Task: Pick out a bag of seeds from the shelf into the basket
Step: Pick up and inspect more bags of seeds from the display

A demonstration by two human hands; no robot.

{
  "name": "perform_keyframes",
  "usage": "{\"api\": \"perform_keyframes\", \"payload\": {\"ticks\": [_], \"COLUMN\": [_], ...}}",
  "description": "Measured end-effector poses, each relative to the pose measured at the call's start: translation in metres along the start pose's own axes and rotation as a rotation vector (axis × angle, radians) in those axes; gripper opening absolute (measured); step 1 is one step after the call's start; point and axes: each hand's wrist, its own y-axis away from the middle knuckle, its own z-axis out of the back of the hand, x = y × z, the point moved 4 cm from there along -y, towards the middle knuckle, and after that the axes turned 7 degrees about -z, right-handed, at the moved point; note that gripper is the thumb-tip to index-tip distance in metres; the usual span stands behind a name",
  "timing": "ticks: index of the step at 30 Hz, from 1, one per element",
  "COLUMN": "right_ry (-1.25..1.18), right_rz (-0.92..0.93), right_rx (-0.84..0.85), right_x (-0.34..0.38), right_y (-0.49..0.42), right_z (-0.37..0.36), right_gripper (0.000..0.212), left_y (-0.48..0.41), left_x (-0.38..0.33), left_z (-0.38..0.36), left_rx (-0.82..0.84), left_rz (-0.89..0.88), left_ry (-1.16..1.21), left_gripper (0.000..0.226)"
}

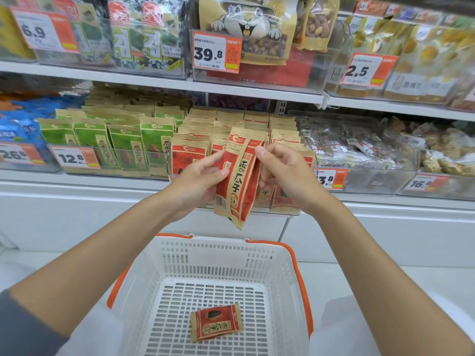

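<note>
My left hand [198, 183] pinches the seed bag [239, 181], thumb on its front; my right hand [285, 173] pinches its 2 o'clock edge. It is red and kraft-brown with bold black characters, tilted before the shelf [102, 180], at 12 o'clock above the white basket [218, 240].

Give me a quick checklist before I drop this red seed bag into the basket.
1. Grip: left hand and right hand both pinch the red seed bag: ok.
2. Bag free of the shelf packs, held in front of them: ok.
3. The basket sits open, below the bag: ok.
4. Room inside: one packet lies flat on the floor, space around it: ok.
5. Bag straight above the opening, not the far rim: cannot tell.
</note>
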Motion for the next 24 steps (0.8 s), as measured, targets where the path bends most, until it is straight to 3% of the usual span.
{"api": "perform_keyframes", "payload": {"ticks": [5, 9, 12, 24], "right_ry": [-0.049, -0.065, -0.072, -0.123], "right_rz": [0.02, 0.036, 0.032, 0.02], "right_rx": [0.037, 0.046, 0.048, 0.107], "right_x": [0.0, 0.002, 0.002, 0.002], "right_y": [0.001, 0.003, 0.004, 0.003], "right_z": [-0.011, -0.013, -0.014, -0.014], "right_gripper": [0.036, 0.038, 0.038, 0.024], "left_y": [0.008, 0.006, 0.004, 0.005], "left_x": [0.001, 0.006, 0.008, 0.011], "left_z": [-0.017, -0.016, -0.013, -0.018], "left_rx": [0.219, 0.21, 0.198, 0.257], "left_rz": [0.046, 0.062, 0.062, 0.1], "left_ry": [-0.033, 0.009, 0.009, 0.121], "left_gripper": [0.047, 0.059, 0.085, 0.073]}}
